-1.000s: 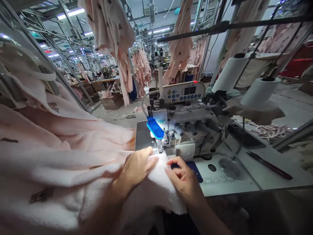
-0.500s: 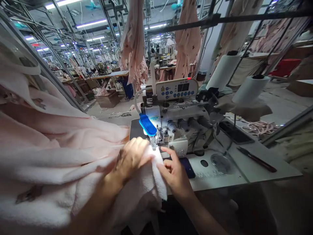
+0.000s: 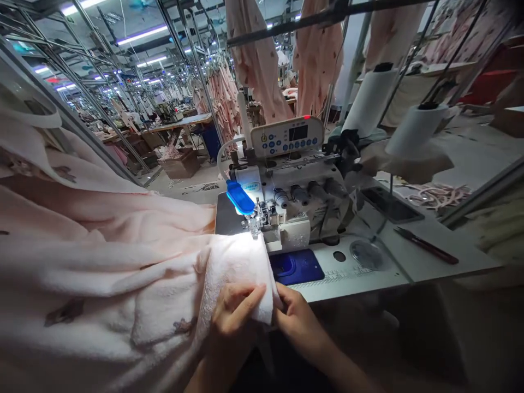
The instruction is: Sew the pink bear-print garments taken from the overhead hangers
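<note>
Pale pink fleece fabric [image 3: 164, 273] with dark printed motifs covers the left side and runs up to the sewing machine [image 3: 303, 191]. Its folded white edge [image 3: 262, 273] lies under the lit presser foot [image 3: 256, 225]. My left hand [image 3: 235, 308] is closed on the fabric near that edge, thumb on top. Across from it, my right hand [image 3: 297, 316] pinches the edge's right side, with some fingertips hidden by the cloth. Both hands are in front of the machine, apart from the needle area. A blue lamp [image 3: 240, 197] hangs over the presser foot.
Thread cones [image 3: 415, 128] stand at the back right. On the table lie tweezers [image 3: 426, 245], a phone [image 3: 391, 204], a clear round dish [image 3: 367, 255] and a blue plate [image 3: 298, 266]. Pink fabric pieces [image 3: 315, 65] hang behind the machine from a dark bar [image 3: 295, 28].
My left hand has moved from beside the presser foot down toward me along the fabric. My right hand has shifted slightly down. More of the white edge now shows, and the view has tilted.
</note>
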Motion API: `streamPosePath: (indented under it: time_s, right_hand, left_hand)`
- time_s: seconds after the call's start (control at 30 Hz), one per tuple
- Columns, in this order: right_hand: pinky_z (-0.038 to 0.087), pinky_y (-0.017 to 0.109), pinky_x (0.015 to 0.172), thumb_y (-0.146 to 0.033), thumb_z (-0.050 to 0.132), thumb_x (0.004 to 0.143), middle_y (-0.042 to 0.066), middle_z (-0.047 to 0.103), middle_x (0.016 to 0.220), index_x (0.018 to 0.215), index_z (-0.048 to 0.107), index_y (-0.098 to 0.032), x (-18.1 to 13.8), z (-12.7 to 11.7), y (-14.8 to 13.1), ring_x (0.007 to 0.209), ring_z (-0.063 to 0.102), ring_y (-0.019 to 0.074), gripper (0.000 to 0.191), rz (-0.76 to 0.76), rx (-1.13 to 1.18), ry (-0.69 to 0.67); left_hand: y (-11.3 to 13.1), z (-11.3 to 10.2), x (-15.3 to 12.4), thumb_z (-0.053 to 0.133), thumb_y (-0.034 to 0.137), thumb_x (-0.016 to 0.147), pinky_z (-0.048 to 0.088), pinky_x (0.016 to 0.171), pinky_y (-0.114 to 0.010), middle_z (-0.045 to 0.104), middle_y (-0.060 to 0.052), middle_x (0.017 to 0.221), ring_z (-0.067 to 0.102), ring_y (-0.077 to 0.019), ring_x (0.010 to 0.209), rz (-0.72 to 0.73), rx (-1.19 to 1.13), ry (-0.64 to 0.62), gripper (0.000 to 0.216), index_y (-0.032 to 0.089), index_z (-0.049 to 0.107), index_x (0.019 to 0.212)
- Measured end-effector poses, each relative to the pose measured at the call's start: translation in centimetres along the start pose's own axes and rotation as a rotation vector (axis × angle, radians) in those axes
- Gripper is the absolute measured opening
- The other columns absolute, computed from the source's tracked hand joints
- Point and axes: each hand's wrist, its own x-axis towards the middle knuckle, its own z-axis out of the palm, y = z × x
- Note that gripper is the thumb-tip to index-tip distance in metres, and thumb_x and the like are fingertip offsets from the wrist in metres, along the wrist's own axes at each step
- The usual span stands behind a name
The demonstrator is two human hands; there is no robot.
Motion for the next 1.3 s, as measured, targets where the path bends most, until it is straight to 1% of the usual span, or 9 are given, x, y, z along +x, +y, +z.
streamPosePath:
  time_s: [0.3,0.5,0.63,0.7,0.77,0.87,0.97,1.1,1.3]
  right_hand:
    - [0.030,0.021,0.051,-0.033,0.056,0.079,-0.003,0.040,0.058,0.056,0.042,-0.017,-3.6,0.1,-2.3,0.056,0.038,0.0108,0.032,0.007,-0.141,0.099]
    - [0.031,0.021,0.047,-0.036,0.047,0.087,-0.004,0.038,0.052,0.058,0.046,-0.017,-4.2,-0.2,-2.7,0.050,0.037,0.0095,0.035,0.011,-0.055,0.035]
    - [0.041,0.020,0.052,-0.029,0.048,0.091,-0.002,0.055,0.061,0.070,0.058,-0.019,-4.5,-1.4,-2.4,0.055,0.052,0.0110,0.025,-0.228,-0.349,0.079]
    - [0.048,0.022,0.060,-0.021,0.053,0.088,0.003,0.065,0.084,0.094,0.063,-0.022,-4.1,-2.2,-1.8,0.067,0.060,0.0133,0.012,-0.452,-0.560,0.214]
    - [0.051,0.025,0.066,-0.018,0.054,0.087,0.006,0.064,0.104,0.107,0.060,-0.024,-3.5,-2.7,-1.3,0.076,0.062,0.0149,0.022,-0.629,-0.717,0.273]
    - [0.050,0.028,0.067,-0.016,0.052,0.090,0.004,0.067,0.098,0.098,0.062,-0.024,-2.5,-2.7,-1.3,0.076,0.062,0.0149,0.015,-0.786,-0.794,0.183]
    - [0.048,0.027,0.065,-0.011,0.053,0.089,0.002,0.068,0.086,0.092,0.060,-0.021,-2.1,-2.4,-1.8,0.074,0.061,0.0141,0.012,-0.850,-0.756,0.159]
    - [0.045,0.027,0.063,-0.005,0.051,0.085,0.002,0.069,0.086,0.092,0.060,-0.020,-1.8,-2.4,-2.0,0.071,0.061,0.0132,0.019,-0.859,-0.798,0.209]
    - [0.042,0.028,0.064,-0.009,0.054,0.086,0.001,0.070,0.088,0.093,0.061,-0.023,-0.6,-2.6,-1.7,0.070,0.061,0.0125,0.018,-0.848,-0.794,0.277]
  left_hand:
    - [2.0,-1.6,-0.6,0.062,0.005,0.078,0.048,0.065,-0.026,0.059,-0.002,0.078,0.056,-0.0135,0.076,0.018,-0.068,0.064,0.031,0.018,0.062,0.106]
    - [2.1,-2.0,-0.8,0.063,0.009,0.076,0.046,0.081,-0.034,0.064,-0.007,0.084,0.059,-0.0171,0.081,0.195,0.165,-0.010,0.034,0.012,0.060,0.110]
    - [2.0,-2.0,-0.8,0.059,0.008,0.077,0.042,0.080,-0.035,0.065,-0.007,0.083,0.057,-0.0169,0.079,0.203,0.230,-0.036,0.032,0.011,0.060,0.109]
    - [1.9,-2.0,-0.8,0.058,0.007,0.077,0.042,0.079,-0.035,0.065,-0.006,0.082,0.057,-0.0170,0.078,0.203,0.209,-0.065,0.034,0.012,0.060,0.110]
    - [1.9,-1.7,-0.9,0.060,0.006,0.075,0.042,0.081,-0.035,0.064,-0.005,0.080,0.056,-0.0164,0.077,0.204,0.202,-0.073,0.032,0.013,0.060,0.107]
    - [2.0,-0.6,-1.1,0.060,0.006,0.076,0.042,0.088,-0.036,0.060,-0.003,0.078,0.057,-0.0159,0.080,0.175,0.213,0.008,0.022,0.015,0.059,0.096]
    - [1.7,0.4,-1.1,0.057,0.014,0.081,0.036,0.102,-0.048,0.062,-0.008,0.091,0.057,-0.0227,0.102,0.144,0.290,0.107,0.016,0.014,0.056,0.096]
    - [0.7,-0.2,-0.5,0.041,0.016,0.091,0.018,0.114,-0.049,0.064,-0.010,0.115,0.047,-0.0234,0.124,0.178,0.362,-0.052,0.029,0.014,0.058,0.115]
    - [-0.7,-1.6,1.6,0.054,0.020,0.084,0.035,0.107,-0.044,0.063,-0.013,0.117,0.053,-0.0244,0.118,0.252,0.252,-0.061,0.036,0.009,0.057,0.118]
